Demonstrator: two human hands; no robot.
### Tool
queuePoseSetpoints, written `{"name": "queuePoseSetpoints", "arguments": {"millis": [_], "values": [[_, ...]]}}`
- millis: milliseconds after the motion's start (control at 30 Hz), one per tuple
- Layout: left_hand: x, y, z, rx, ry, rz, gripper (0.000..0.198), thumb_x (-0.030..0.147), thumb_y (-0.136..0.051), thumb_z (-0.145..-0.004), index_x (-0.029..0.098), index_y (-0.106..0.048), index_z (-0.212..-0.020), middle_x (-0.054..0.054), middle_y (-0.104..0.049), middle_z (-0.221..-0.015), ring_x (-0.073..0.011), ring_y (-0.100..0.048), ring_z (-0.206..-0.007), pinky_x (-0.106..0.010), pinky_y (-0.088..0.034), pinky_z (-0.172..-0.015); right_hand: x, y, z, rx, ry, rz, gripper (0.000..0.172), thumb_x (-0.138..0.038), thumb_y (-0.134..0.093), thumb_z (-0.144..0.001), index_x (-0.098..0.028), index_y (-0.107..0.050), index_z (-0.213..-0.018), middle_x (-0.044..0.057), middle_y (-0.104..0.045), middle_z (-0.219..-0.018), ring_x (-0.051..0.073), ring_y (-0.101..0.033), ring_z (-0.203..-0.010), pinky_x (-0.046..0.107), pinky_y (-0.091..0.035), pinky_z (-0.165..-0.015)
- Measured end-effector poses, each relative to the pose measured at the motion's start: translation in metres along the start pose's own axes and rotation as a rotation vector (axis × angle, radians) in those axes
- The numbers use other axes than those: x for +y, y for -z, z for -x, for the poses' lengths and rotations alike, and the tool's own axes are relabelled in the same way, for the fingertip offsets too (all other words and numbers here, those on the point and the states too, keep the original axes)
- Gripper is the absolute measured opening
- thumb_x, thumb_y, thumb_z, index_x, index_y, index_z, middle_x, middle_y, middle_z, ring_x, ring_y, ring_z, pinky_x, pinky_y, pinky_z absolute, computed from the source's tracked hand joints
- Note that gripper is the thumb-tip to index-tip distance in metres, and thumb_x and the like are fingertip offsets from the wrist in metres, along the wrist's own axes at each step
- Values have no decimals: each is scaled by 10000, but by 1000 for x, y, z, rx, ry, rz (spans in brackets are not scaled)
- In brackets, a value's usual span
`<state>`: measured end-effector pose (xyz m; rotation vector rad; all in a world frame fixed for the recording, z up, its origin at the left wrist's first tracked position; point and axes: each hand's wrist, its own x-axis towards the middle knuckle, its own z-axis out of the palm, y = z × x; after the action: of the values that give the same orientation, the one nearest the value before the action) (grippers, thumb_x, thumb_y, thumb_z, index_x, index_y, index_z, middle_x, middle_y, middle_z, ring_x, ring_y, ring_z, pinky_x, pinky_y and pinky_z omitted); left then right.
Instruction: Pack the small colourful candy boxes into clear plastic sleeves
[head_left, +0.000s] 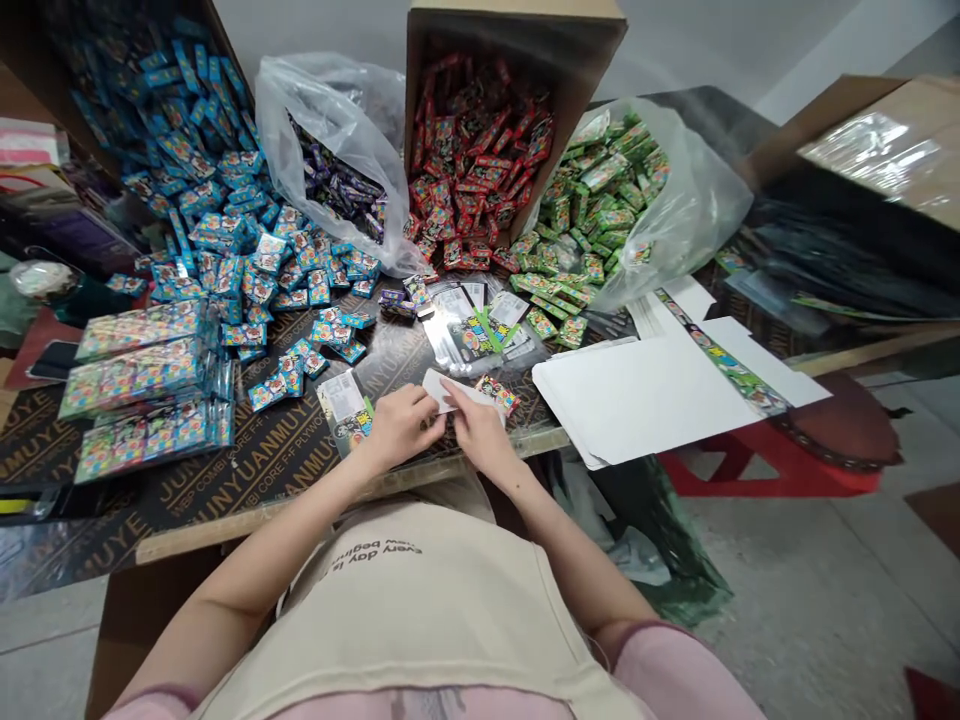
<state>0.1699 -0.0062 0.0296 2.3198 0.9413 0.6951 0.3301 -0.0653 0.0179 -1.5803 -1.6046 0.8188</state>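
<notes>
At the table's front edge, my left hand [405, 425] and my right hand [480, 425] both grip a small white card [439, 388], fingers pinched on it from either side. A small red, colourful packet [499, 393] lies just beyond my right fingers, partly covered by the card. Beside my left hand lies a flat transparent bag with a printed label [345, 408]. Behind the card rests a loose stack of similar printed transparent bags [480, 335]. What the fingertips cover is hidden.
Heaps of blue packets [225, 250], purple packets [345, 190], red packets [480, 170] and green packets [600, 190] spread along the back. Filled sleeves [150, 380] are stacked at left. White card sheets [645, 400] overhang the front edge at right, near a red stool [780, 470].
</notes>
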Motion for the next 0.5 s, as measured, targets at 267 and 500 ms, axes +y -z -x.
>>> {"name": "queuePoseSetpoints", "arguments": {"millis": [267, 500], "values": [[-14, 37, -6, -39, 400, 661, 303, 370, -827, -562, 167, -674, -727, -16, -639, -696, -162, -558, -668, -257, -411, -633, 6, 26, -10, -114, -271, -823, 271, -313, -749, -622, -199, -712, -865, 18, -727, -801, 190, -647, -679, 285, -489, -602], [-14, 32, -3, -68, 515, 661, 355, 364, -856, -463, 147, -601, -579, 27, -576, -558, -97, -470, -522, -207, -334, -503, -3, 24, -17, 26, -151, -736, 356, -410, -749, -629, -213, -712, -924, 37, -716, -872, 205, -642, -772, 312, -502, -686]]}}
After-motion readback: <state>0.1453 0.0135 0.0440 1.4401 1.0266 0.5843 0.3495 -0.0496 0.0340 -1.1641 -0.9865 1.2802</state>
